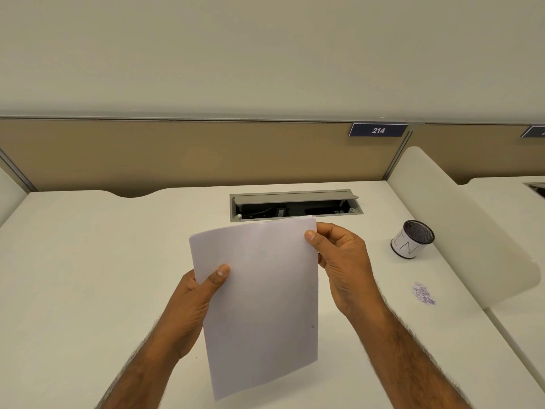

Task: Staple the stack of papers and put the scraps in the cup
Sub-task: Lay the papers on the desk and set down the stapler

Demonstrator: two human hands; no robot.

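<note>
Paper stack (pixel 259 299), held tilted above the middle of the surface (pixel 88 276), sits between both hands. The left hand (pixel 194 299) grips its left edge, thumb on top and fingers behind. The right hand (pixel 339 261) pinches the top right corner, thumb on the front. Scraps (pixel 424 294) lie in a small heap toward the right edge of the surface. Farther back near that edge stands the cup (pixel 411 239), upright. A cable hatch (pixel 295 205) with its lid raised sits at the far edge.
</note>
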